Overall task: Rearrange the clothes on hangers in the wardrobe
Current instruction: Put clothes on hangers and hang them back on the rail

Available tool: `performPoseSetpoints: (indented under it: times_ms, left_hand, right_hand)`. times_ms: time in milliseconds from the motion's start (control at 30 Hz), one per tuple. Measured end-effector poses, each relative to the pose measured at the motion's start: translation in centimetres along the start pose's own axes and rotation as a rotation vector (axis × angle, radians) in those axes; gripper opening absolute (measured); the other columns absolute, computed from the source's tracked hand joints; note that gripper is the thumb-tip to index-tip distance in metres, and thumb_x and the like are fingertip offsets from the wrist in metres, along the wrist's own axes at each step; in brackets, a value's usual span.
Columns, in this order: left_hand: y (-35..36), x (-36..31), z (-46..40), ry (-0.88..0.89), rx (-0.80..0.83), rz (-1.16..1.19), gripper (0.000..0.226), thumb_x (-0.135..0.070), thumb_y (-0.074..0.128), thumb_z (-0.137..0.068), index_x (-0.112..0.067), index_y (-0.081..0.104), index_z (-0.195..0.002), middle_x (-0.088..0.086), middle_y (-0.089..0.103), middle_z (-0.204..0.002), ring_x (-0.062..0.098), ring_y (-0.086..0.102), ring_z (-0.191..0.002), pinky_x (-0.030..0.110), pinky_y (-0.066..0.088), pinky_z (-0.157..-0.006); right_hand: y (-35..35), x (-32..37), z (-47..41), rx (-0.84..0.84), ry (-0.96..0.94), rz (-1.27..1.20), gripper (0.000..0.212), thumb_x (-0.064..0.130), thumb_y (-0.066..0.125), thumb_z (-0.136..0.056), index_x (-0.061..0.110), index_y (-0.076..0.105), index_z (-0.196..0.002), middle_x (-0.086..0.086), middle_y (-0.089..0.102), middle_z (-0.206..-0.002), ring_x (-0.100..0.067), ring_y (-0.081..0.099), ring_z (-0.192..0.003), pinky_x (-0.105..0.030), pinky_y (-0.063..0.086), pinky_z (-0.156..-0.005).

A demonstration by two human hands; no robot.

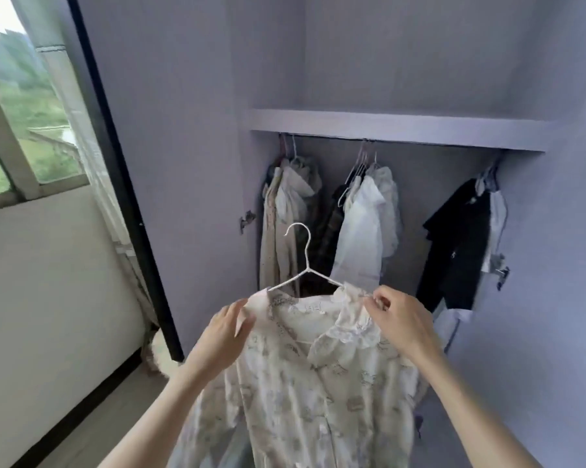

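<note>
1. The fingers (374,300) of the right hand (399,320) are curled and pinch the lacy collar edge of a cream printed shirt (312,383) at its right shoulder.
2. The left hand (226,332) holds the left shoulder of the same shirt, with the thumb on top of the cloth and the other fingers tucked under it.
3. The shirt hangs on a white wire hanger (303,261). The hook points up and is not on anything. The shirt is held up in the air in front of the open wardrobe (403,126), low in the middle of the view.
4. Inside, under the shelf, clothes hang in three bunches. On the left is a beige bunch (285,214). In the middle is a white blouse (366,224) with a dark plaid piece just beside it. On the right is a black jacket (460,244) with something white behind it.
5. The purple wardrobe door (170,130) stands open on the left.
6. A window (21,106) on the far left shows green hills outside.
</note>
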State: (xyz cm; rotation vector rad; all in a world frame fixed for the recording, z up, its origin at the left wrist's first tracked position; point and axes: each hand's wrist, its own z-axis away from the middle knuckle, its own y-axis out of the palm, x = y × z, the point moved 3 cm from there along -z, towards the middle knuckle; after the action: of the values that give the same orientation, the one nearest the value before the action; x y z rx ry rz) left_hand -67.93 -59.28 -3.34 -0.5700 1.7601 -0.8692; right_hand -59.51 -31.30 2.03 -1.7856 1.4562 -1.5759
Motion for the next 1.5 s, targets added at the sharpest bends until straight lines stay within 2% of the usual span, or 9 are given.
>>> performPoseSetpoints:
  times_ms: [200,333,433,600,767,933,1100,1300,1500]
  left_hand:
    - [5.8,-5.8,-5.2,0.132,0.112,-0.053,0.047,-0.034,0.037,-0.099,-0.017,0.031,-0.142,0.004,0.04,-0.141,0.02,0.033,-0.133,0.029,0.026,-0.106]
    - [9.3,-8.3,-8.7,0.141,0.179,-0.039,0.047,-0.035,0.037,-0.099,-0.018,0.032,-0.142,0.005,0.039,-0.141,0.022,0.033,-0.133,0.032,0.03,-0.107]
    - [11.5,-10.5,-11.3,0.16,0.183,-0.046,0.047,-0.032,0.038,-0.099,-0.016,0.033,-0.142,0.006,0.039,-0.142,0.022,0.032,-0.133,0.032,0.028,-0.107]
    - [14.1,-13.6,-15.0,0.21,0.162,-0.06,0.044,-0.029,0.039,-0.099,-0.015,0.035,-0.141,0.006,0.034,-0.145,0.022,0.027,-0.136,0.032,0.024,-0.109]
    - [15.6,-14.6,-20.1,0.233,0.093,-0.085,0.042,-0.028,0.041,-0.098,-0.016,0.038,-0.139,0.007,0.031,-0.147,0.025,0.024,-0.138,0.038,0.025,-0.111]
    - [16.9,-15.9,-26.8,0.243,0.03,-0.093,0.048,-0.028,0.042,-0.098,-0.015,0.031,-0.143,0.01,0.024,-0.15,0.026,0.018,-0.14,0.04,0.023,-0.111]
    - [17.9,-16.7,-35.1,0.251,-0.029,-0.065,0.059,-0.034,0.046,-0.094,-0.013,0.023,-0.145,0.011,0.024,-0.15,0.025,0.019,-0.14,0.04,0.021,-0.113]
    - [19.2,-17.3,-42.3,0.125,-0.001,-0.091,0.075,-0.05,0.044,-0.091,-0.018,0.007,-0.148,0.01,0.007,-0.155,0.028,0.005,-0.143,0.051,0.014,-0.114]
    - [20.4,-17.3,-45.6,0.057,0.073,-0.062,0.085,-0.06,0.044,-0.087,-0.018,0.004,-0.148,0.01,0.01,-0.154,0.03,0.019,-0.139,0.046,0.03,-0.105]
  right_hand:
    - [-1.8,-10.0,-0.9,0.02,0.455,0.024,0.03,0.032,0.041,-0.094,0.02,0.043,-0.067,0.005,0.049,-0.062,-0.012,0.047,-0.056,-0.026,0.032,-0.051]
    - [-1.1,-14.4,-2.8,0.115,0.583,-0.063,0.034,0.027,0.037,-0.097,0.023,0.03,-0.064,0.004,0.04,-0.065,-0.01,0.04,-0.057,-0.027,0.027,-0.05]
    - [-0.6,-15.3,-5.0,0.114,0.58,-0.133,0.034,0.021,0.034,-0.099,0.017,0.033,-0.065,0.002,0.042,-0.068,-0.011,0.042,-0.06,-0.027,0.03,-0.054]
    - [-0.4,-15.4,-8.5,0.034,0.549,-0.345,0.035,0.01,0.03,-0.096,0.016,0.023,-0.063,0.002,0.028,-0.059,-0.01,0.024,-0.05,-0.023,0.022,-0.05]
    - [-0.8,-16.3,-13.0,-0.052,0.512,-0.48,0.024,0.014,0.031,-0.098,0.014,0.038,-0.075,0.003,0.039,-0.07,-0.007,0.033,-0.055,-0.017,0.026,-0.048]
    - [-0.6,-17.2,-19.9,-0.191,0.506,-0.493,0.017,0.014,0.032,-0.099,0.01,0.044,-0.087,0.001,0.045,-0.076,-0.007,0.038,-0.058,-0.018,0.029,-0.052]
    - [-0.2,-17.9,-28.9,-0.326,0.505,-0.468,0.016,0.013,0.034,-0.099,0.006,0.047,-0.094,-0.003,0.051,-0.084,-0.017,0.049,-0.079,-0.029,0.038,-0.07]
    - [0.7,-17.3,-37.3,-0.468,0.43,-0.465,0.015,0.011,0.036,-0.099,0.006,0.048,-0.091,-0.005,0.051,-0.086,-0.016,0.049,-0.081,-0.026,0.035,-0.071]
    - [1.8,-19.3,-41.8,-0.46,0.494,-0.414,0.019,0.01,0.035,-0.099,-0.001,0.052,-0.1,-0.01,0.052,-0.09,-0.019,0.049,-0.085,-0.028,0.036,-0.073]
